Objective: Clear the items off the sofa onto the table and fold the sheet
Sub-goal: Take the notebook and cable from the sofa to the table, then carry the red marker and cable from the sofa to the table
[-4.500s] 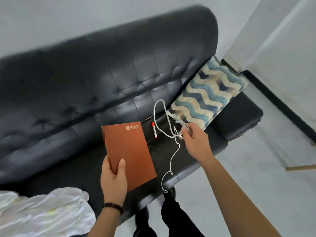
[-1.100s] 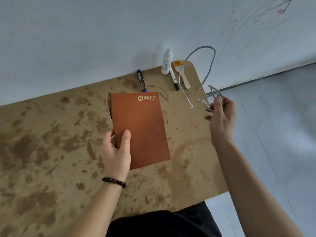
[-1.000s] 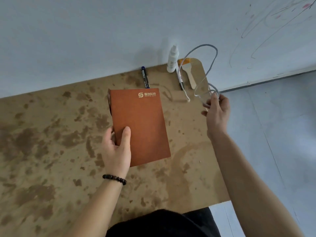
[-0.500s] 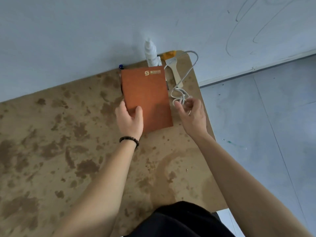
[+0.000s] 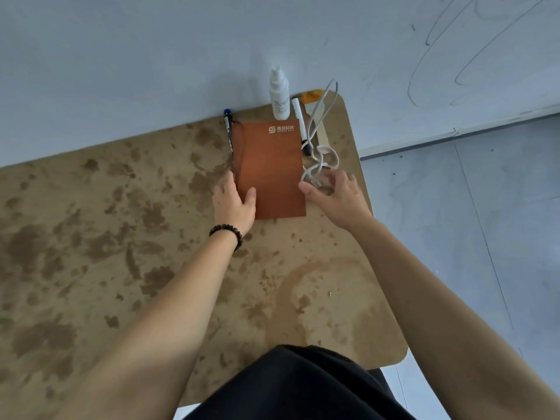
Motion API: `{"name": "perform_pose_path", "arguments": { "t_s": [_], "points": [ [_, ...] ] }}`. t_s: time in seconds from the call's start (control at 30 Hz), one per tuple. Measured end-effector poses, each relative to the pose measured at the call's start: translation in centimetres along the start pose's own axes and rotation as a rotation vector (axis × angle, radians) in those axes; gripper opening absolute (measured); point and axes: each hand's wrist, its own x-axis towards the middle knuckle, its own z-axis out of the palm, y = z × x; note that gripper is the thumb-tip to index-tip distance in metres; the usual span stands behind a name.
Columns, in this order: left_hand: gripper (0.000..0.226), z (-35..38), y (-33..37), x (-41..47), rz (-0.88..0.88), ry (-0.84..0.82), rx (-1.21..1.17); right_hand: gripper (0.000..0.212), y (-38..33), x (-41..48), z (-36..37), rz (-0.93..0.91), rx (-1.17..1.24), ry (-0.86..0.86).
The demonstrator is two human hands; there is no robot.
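Notebook (image 5: pixel 271 168) lies flat on the stained worktop (image 5: pixel 121 253), far right corner near the wall, logo end away from me. My left hand (image 5: pixel 233 204) rests on its near left edge, fingers loose, thumb on the cover, not clamping it. White cable (image 5: pixel 319 140) is bunched just right of the notebook; my right hand (image 5: pixel 336 195) is open over its loops, fingertips touching them. Blue pen (image 5: pixel 228 125), spray bottle (image 5: pixel 279 93) and white marker (image 5: pixel 300 119) sit along the wall edge.

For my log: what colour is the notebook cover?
Reddish-brown, with a small white logo; the notebook appears in the head view.
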Motion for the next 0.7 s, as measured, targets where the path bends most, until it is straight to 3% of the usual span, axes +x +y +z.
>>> {"name": "perform_pose_path", "arguments": {
  "t_s": [0.13,0.33,0.43,0.63,0.7],
  "points": [
    [0.05,-3.5,0.4,-5.4,0.075,0.101,-0.119,0.048,-0.6,-4.7,-2.1,-0.189,-0.004,0.113],
    [0.042,-8.7,-0.4,-20.7,0.063,0.319,-0.338,0.024,0.5,-14.8,-4.4,-0.371,0.171,0.098],
    [0.041,-8.5,-2.5,-28.9,-0.093,0.455,-0.405,0.025,2.9,-18.7,-3.7,-0.374,0.255,0.01],
    [0.041,-7.1,-6.7,-42.5,-0.322,0.613,-0.375,0.054,7.6,-24.8,-1.1,-0.425,0.173,-0.217],
    [0.041,-7.2,-7.9,-45.9,-0.377,0.676,-0.383,0.047,8.2,-26.9,-0.5,-0.489,0.13,-0.26]
  ]
}}
